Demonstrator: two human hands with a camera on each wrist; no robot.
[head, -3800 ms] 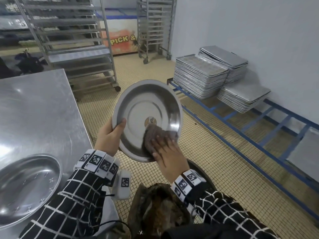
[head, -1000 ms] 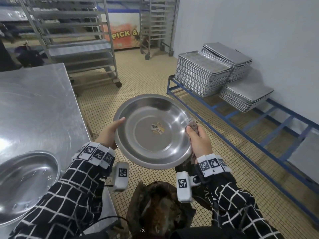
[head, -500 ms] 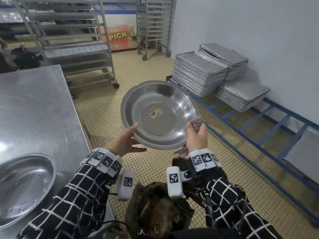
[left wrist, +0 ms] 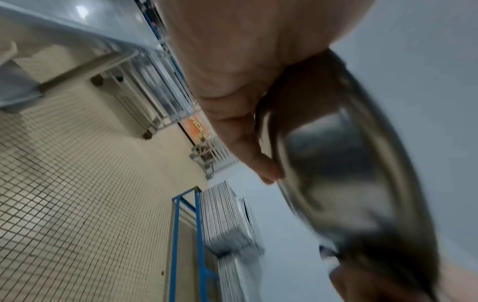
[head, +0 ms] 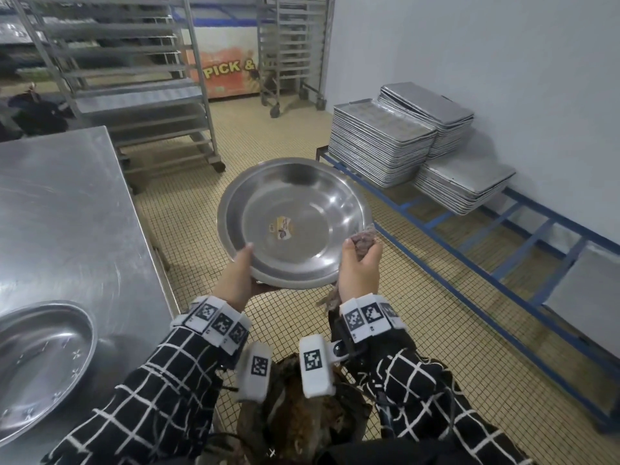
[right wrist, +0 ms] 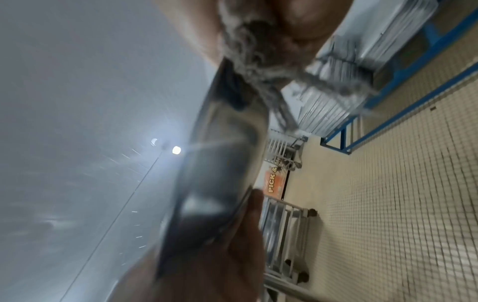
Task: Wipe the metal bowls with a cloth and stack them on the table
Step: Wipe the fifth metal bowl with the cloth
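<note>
Since a moment ago the left hand (head: 237, 280) has closed back onto the near left rim of the held metal bowl (head: 295, 209), where before it hung open just under it, and the bowl now sits a little lower and nearer the chest. At the far left, the steel surface (head: 67, 213) carries a second metal bowl (head: 40, 360) near its front edge, right way up, with small star marks stamped in its wall. Behind the surface stands a wheeled tray rack (head: 134, 78), and a second rack (head: 292, 52) stands further right, in front of an orange sign reading "PICK &" (head: 228, 73). The floor (head: 188, 209) is small pale-yellow tile. The held bowl is in the air over this floor, between both hands, tilted so that its inside faces the person; it is wide and shallow with a broad flat rim, dull-shiny, and has a small printed sticker (head: 282, 228) at its centre. The right hand (head: 359, 266) grips the near right rim with a frayed grey-brown cloth (head: 364, 239) bunched in its fingers against the metal. At the right, a low blue frame (head: 469, 229) along the white wall bears stacks of baking trays (head: 379, 149).
</note>
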